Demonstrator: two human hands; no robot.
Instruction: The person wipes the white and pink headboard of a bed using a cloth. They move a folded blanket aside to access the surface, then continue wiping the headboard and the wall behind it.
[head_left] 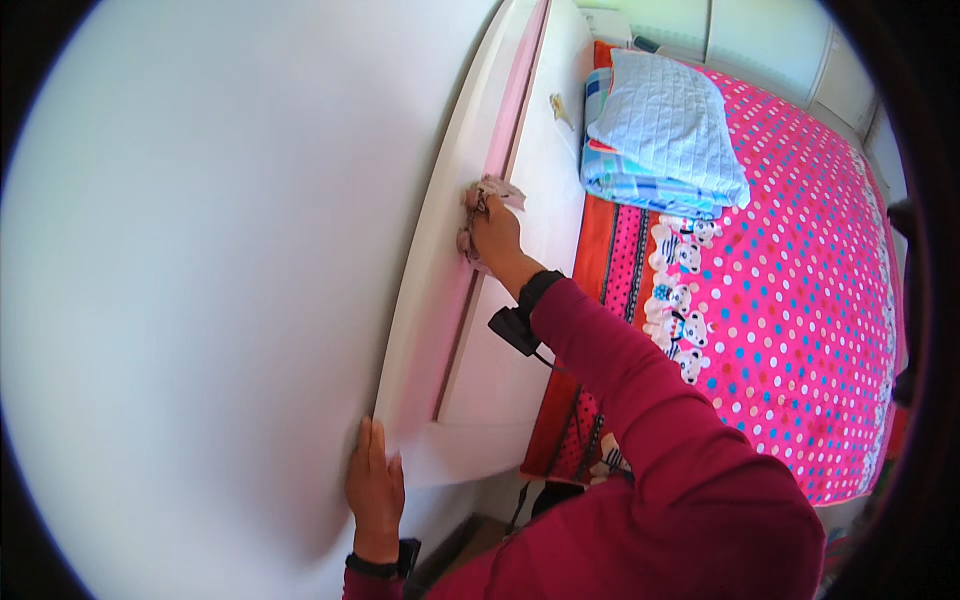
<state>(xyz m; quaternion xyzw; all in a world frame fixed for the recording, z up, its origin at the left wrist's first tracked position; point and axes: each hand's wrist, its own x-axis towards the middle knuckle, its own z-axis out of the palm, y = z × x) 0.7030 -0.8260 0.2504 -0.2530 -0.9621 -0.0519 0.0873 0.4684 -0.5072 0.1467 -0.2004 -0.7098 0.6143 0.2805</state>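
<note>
Cloth (500, 189), 1 (seemingly one piece): pale pinkish, crumpled, bunched against the headboard (497, 365) over its pink strip (511, 115); judged light, soft and limp, not fragile, little prone to slip once bunched; best taken by a gathered middle fold, palm behind it

Left to right:

- Wall (200, 300), 1 in sight: white, beside the headboard
- Left hand (375, 492), 1: fingers extended, thumb apart from them, touching the headboard's near end at its wall-side edge; no loose article in it; how firmly it presses, cannot tell
- Headboard, 1: off-white, long, curved edge
- Right hand (497, 235), 1: clamped on the cloth, fingertips partly hidden in the folds
- Wristbands (541, 290), 2: black, one per wrist
- Ornament (560, 110), 1: gold, on the headboard panel beyond the right hand
- Folded quilt (640, 188), 1: blue checked, on the bed
- Pad (665, 110), 1: light blue, quilted, lying on the folded quilt
- Bed cover (800, 260), 1: pink, dotted; several printed bears, exact count uncertain
</note>
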